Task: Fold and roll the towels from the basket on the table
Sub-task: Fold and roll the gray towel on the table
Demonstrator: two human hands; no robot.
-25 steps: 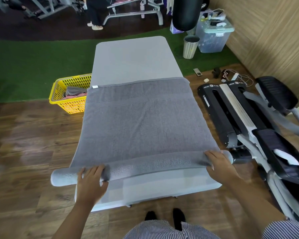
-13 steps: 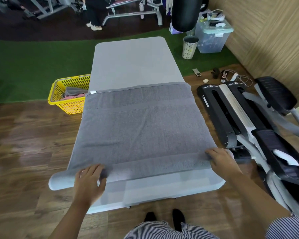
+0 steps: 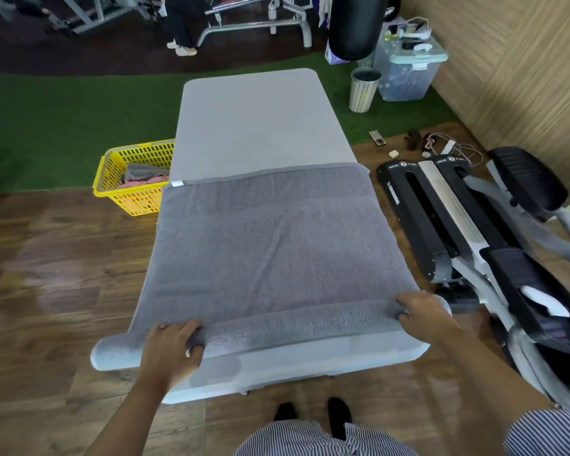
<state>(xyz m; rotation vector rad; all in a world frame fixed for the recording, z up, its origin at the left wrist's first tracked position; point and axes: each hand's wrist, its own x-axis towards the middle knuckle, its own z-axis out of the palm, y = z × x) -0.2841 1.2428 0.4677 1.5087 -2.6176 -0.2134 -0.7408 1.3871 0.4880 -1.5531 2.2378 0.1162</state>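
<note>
While the grey towel (image 3: 267, 245) lies spread along the tabletop (image 3: 260, 126), its near end rolled at 6 o'clock, the left hand (image 3: 173, 348) and right hand (image 3: 423, 311) each curl a grip over that roll. The yellow basket (image 3: 135, 179) sits at 10 o'clock.

Hidden or indeterminate items:

- Yellow basket (image 3: 125, 179): right side concealed behind the tabletop (image 3: 260, 126); contents only partly seen as grey and pink cloth, count not determinable.
- Grey towel (image 3: 270, 245): inner turns of the rolled near end not visible; fingertips of both hands (image 3: 175, 347) tucked out of sight at the roll.
- Standing person (image 3: 178, 24): cut off by the top edge above the legs.
- Punching bag (image 3: 354, 24): upper part cut off by the top edge.
- Exercise machine (image 3: 474, 232): runs out of frame at right.
- Lidded storage bin (image 3: 405, 70): contents too blurred to identify.
- Small floor objects (image 3: 415, 143): too small to identify.
</note>
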